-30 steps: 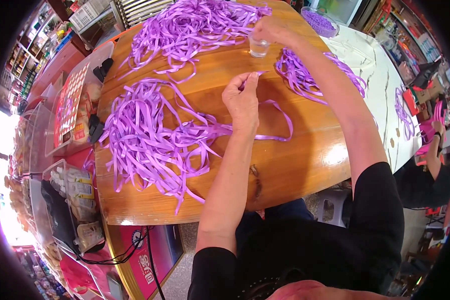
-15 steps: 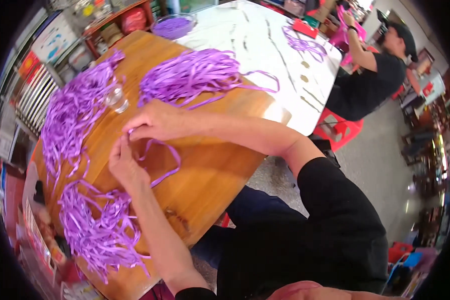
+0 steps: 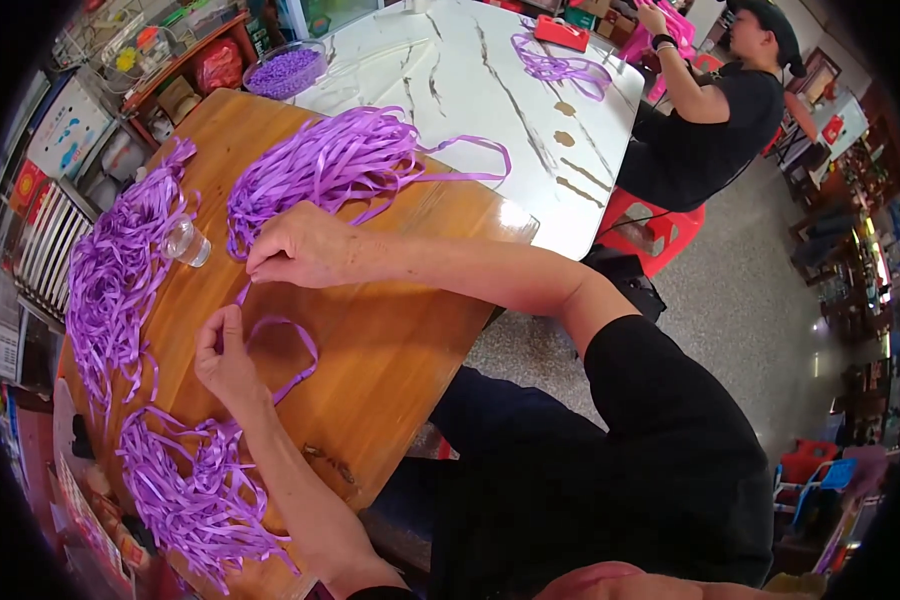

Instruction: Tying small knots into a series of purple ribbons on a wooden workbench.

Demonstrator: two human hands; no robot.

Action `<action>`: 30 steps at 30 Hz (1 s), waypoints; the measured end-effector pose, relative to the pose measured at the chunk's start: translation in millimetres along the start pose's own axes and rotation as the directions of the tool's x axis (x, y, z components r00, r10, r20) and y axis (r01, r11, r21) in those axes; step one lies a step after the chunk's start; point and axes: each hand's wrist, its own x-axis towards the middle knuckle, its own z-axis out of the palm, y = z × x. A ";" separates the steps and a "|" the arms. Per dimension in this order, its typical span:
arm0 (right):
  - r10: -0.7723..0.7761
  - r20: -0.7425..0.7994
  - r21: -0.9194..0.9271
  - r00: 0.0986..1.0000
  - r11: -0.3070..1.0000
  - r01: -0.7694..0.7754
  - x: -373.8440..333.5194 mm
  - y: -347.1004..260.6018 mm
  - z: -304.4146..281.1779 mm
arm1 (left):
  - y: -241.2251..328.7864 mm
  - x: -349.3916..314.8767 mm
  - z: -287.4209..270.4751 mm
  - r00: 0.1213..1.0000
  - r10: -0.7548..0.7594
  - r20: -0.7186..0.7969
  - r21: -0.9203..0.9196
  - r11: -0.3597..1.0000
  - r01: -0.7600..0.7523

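Note:
A narrow purple ribbon (image 3: 313,350) runs between my hands and hangs in a loop over the wooden table (image 3: 390,330). My right hand (image 3: 305,248) pinches it, fingertips pressed together. Nearer to me, my left hand (image 3: 226,362) is also closed, the ribbon passing at its thumb; its grip is partly hidden. A large bundle of purple ribbons (image 3: 320,160) lies just beyond my right hand. Two more heaps lie at the left: a long pile of ribbons (image 3: 120,270) and a nearer ribbon pile (image 3: 195,490) beside my left forearm.
A small clear cup (image 3: 187,243) stands between the far bundles. On the adjoining white marbled table (image 3: 470,90) are a bowl of purple pieces (image 3: 285,72), loose ribbon (image 3: 560,68) and a red box (image 3: 562,33). A co-worker (image 3: 705,120) sits on a red stool (image 3: 650,235), handling something pink.
My hands have moved apart, the left one toward me, and a stretch of ribbon now shows between them. The whole view has shifted slightly.

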 end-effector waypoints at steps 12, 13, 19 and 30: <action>-0.416 -0.019 -0.447 0.909 0.817 0.364 -2.0 -10.5 11.2 | 12.2 -16.5 21.0 0.900 -0.207 0.383 -0.367 0.860 0.354; -0.414 -0.019 -0.447 0.910 0.817 0.363 -3.1 -11.1 10.2 | 11.4 -15.4 17.3 0.917 -0.197 0.346 -0.335 0.887 0.318; -0.254 0.050 -0.306 0.966 0.916 0.257 -10.9 -13.2 4.6 | 14.3 -18.0 19.2 0.968 -0.101 0.229 -0.211 0.966 0.150; -0.162 -0.071 -0.163 0.984 0.975 0.148 -19.0 -5.4 -34.6 | 8.6 -17.3 23.7 0.980 -0.036 0.195 -0.091 0.994 0.055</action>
